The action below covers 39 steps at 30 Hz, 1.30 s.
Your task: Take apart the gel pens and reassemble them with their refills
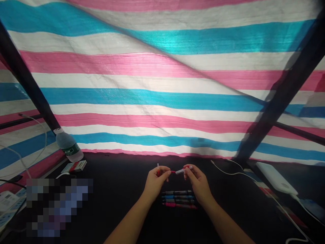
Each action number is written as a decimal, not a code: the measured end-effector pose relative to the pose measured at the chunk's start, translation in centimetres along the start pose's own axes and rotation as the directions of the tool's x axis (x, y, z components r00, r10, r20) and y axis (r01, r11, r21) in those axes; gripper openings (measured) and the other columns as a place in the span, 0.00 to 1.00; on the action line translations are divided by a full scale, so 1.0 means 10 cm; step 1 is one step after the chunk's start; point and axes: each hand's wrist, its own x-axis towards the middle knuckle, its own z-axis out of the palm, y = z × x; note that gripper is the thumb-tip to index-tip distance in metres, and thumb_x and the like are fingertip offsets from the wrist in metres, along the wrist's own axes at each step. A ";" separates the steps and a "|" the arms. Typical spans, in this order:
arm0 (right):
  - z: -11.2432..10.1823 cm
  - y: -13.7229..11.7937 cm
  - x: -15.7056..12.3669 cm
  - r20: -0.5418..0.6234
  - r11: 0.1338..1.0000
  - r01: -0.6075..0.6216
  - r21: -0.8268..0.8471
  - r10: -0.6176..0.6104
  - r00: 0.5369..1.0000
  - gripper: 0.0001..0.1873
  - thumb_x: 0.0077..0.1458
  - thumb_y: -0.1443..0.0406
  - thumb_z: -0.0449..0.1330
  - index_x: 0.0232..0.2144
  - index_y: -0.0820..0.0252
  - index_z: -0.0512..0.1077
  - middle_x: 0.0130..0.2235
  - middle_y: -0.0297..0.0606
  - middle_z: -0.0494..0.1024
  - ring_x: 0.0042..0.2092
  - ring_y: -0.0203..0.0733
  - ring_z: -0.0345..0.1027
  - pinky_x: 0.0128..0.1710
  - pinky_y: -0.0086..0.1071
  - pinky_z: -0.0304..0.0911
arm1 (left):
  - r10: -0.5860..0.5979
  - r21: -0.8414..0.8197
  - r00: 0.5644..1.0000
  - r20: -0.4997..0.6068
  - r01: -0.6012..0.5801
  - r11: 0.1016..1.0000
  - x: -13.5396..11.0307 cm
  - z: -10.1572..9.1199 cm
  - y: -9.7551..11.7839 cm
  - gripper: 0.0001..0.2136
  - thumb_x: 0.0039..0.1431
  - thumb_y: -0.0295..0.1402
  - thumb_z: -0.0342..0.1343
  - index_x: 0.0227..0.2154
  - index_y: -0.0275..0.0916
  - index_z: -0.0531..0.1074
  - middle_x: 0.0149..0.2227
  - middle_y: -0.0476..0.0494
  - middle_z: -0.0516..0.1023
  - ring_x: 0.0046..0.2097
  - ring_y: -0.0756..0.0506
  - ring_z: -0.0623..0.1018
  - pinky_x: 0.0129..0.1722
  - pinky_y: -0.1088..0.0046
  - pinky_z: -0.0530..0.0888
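Observation:
Above the dark tabletop, my left hand (pixel 157 179) pinches a thin red pen part (pixel 172 171) that points to the right. My right hand (pixel 199 181) is closed on a clear, silvery pen barrel (pixel 180 171) with red at its far end. The tips of the two parts meet or nearly meet; I cannot tell whether they touch. A small pale piece sticks up behind my left fingers, its kind unclear. Between my wrists lie several pens side by side, among them a blue pen (pixel 175 197) and a pink pen (pixel 177 205) nearest me.
A water bottle (pixel 68 145) and a small box (pixel 74 166) stand at the back left. On the left are a power strip (pixel 12 208) and a blurred-out patch. A white power bank (pixel 276 178) and cables lie at right. Striped sheeting (pixel 157 98) hangs behind the table.

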 end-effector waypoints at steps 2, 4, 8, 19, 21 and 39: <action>0.00 -0.01 0.00 0.006 1.000 0.002 0.015 -0.003 1.000 0.17 0.59 0.51 0.66 0.40 0.58 0.77 0.30 0.35 0.74 0.32 0.41 0.67 0.35 0.34 0.65 | 0.010 -0.008 1.000 0.005 -0.010 1.000 0.00 0.00 0.00 0.14 0.52 0.42 0.68 0.35 0.35 0.80 0.21 0.50 0.74 0.22 0.52 0.68 0.23 0.77 0.61; 0.01 -0.02 0.00 0.039 1.000 -0.008 0.020 0.007 0.999 0.17 0.58 0.51 0.66 0.40 0.58 0.77 0.30 0.35 0.75 0.32 0.41 0.68 0.34 0.34 0.65 | 0.020 -0.010 1.000 0.018 -0.020 1.000 0.00 0.01 -0.01 0.14 0.52 0.42 0.68 0.35 0.35 0.80 0.22 0.49 0.74 0.23 0.51 0.69 0.24 0.77 0.62; 0.02 -0.05 -0.01 0.171 0.998 -0.056 -0.006 0.056 0.984 0.16 0.58 0.52 0.66 0.37 0.58 0.76 0.31 0.36 0.77 0.31 0.41 0.70 0.32 0.34 0.64 | 0.028 -0.010 1.000 0.011 -0.027 1.000 -0.01 0.01 0.00 0.15 0.52 0.42 0.68 0.36 0.36 0.80 0.21 0.50 0.73 0.23 0.51 0.69 0.25 0.76 0.63; 0.07 -0.01 -0.08 0.402 0.988 -0.153 -0.021 0.149 0.903 0.10 0.59 0.56 0.62 0.34 0.56 0.72 0.30 0.32 0.70 0.33 0.40 0.63 0.35 0.34 0.62 | 0.090 0.143 0.962 0.257 -0.130 0.981 -0.04 -0.04 0.00 0.18 0.59 0.33 0.59 0.52 0.44 0.79 0.38 0.46 0.74 0.38 0.46 0.72 0.42 0.69 0.70; 0.04 0.03 -0.04 0.333 0.991 -0.128 0.026 0.113 0.936 0.13 0.59 0.55 0.60 0.28 0.56 0.67 0.28 0.30 0.64 0.29 0.38 0.57 0.31 0.33 0.57 | 0.073 0.158 0.950 0.303 -0.126 0.979 -0.04 -0.06 -0.02 0.22 0.59 0.28 0.54 0.56 0.46 0.76 0.41 0.46 0.72 0.41 0.46 0.72 0.45 0.68 0.70; -0.04 -0.16 -0.05 0.424 0.830 0.375 -0.413 -0.188 0.886 0.13 0.67 0.57 0.57 0.43 0.51 0.80 0.36 0.40 0.73 0.35 0.44 0.68 0.33 0.35 0.63 | 0.258 0.354 0.951 0.168 -0.303 0.885 -0.11 -0.04 0.08 0.09 0.54 0.32 0.67 0.38 0.41 0.77 0.36 0.44 0.81 0.39 0.42 0.79 0.42 0.68 0.74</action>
